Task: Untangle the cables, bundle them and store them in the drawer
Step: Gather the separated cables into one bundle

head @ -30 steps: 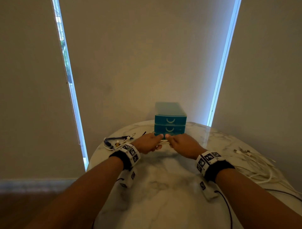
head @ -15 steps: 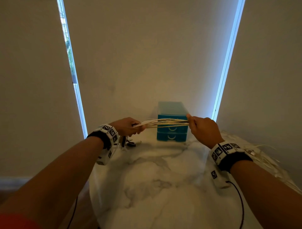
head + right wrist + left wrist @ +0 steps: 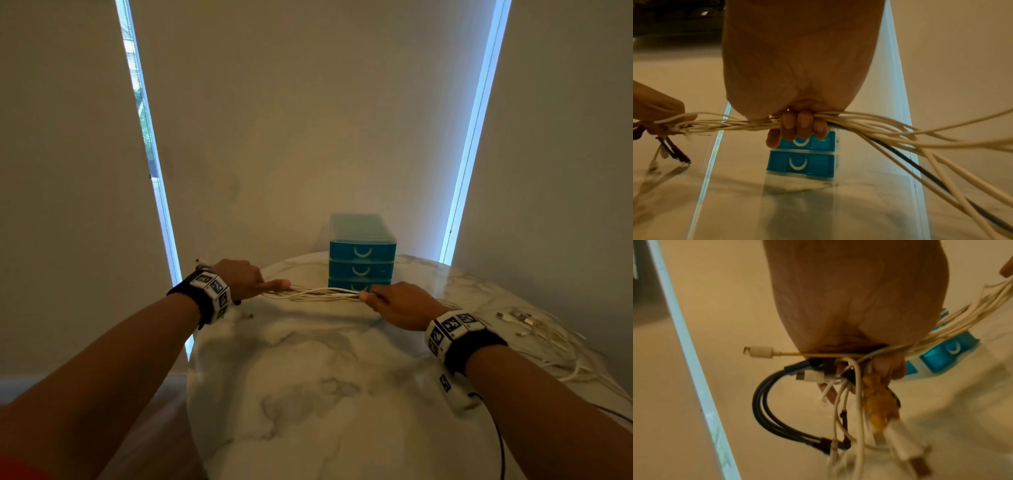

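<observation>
Two hands [image 3: 246, 279], one drawer unit [image 3: 362, 253] with three drawers.

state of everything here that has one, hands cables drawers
left hand: grips one end of the cables, plugs hanging below it
right hand: fingers curled round the cables further along
cables: stretched between the hands, mostly white, rest trailing off loose over the table
drawers: all shut
</observation>
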`<state>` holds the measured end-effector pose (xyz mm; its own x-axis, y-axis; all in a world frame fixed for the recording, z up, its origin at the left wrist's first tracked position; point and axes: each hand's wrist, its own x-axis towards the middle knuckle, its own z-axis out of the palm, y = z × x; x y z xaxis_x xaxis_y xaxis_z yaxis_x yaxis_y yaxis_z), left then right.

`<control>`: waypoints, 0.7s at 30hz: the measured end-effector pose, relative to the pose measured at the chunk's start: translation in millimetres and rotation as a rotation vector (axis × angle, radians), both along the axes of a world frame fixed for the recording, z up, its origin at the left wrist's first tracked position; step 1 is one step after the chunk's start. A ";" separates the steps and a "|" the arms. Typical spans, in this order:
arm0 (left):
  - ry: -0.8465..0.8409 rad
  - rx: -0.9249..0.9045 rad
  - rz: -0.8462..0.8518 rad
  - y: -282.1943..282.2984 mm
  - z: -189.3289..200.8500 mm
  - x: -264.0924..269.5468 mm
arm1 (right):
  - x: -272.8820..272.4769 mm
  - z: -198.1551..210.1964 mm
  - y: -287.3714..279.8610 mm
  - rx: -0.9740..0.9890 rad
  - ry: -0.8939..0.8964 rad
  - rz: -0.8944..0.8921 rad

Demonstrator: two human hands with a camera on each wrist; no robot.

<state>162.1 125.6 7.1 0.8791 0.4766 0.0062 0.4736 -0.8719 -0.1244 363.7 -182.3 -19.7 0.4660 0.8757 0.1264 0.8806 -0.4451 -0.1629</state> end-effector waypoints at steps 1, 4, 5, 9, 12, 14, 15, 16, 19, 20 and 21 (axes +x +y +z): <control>-0.027 0.015 0.003 2.4 -5.8 -1.1 | -0.3 -1.7 1.7 -0.027 -0.014 -0.005; -0.149 0.080 0.012 2.8 -12.4 -6.2 | -7.9 -3.3 10.3 -0.104 -0.076 0.005; -0.174 0.108 0.009 4.1 -14.1 -6.9 | -9.7 -3.8 12.5 -0.130 -0.103 0.011; -0.129 0.290 -0.030 29.2 -23.5 -23.1 | -10.3 -6.1 12.4 -0.172 -0.147 -0.047; -0.089 0.323 -0.017 46.2 -42.1 -39.0 | -10.5 -11.0 12.4 -0.202 -0.147 -0.077; -0.073 0.305 0.044 54.4 -52.8 -38.6 | -13.7 -12.2 14.9 -0.201 -0.148 -0.091; -0.086 0.269 0.041 59.6 -57.9 -34.8 | -14.9 -11.9 16.3 -0.193 -0.147 -0.092; -0.085 0.226 0.033 63.3 -60.8 -32.8 | -15.9 -10.7 17.4 -0.186 -0.153 -0.086; -0.129 0.153 0.008 71.0 -54.8 -28.7 | -20.0 -7.3 16.9 -0.183 -0.193 -0.073; -0.184 0.134 0.020 72.5 -49.7 -27.9 | -21.0 -7.2 15.9 -0.195 -0.211 -0.075; -0.258 0.087 0.062 72.9 -43.8 -28.0 | -21.9 -7.4 15.2 -0.212 -0.230 -0.079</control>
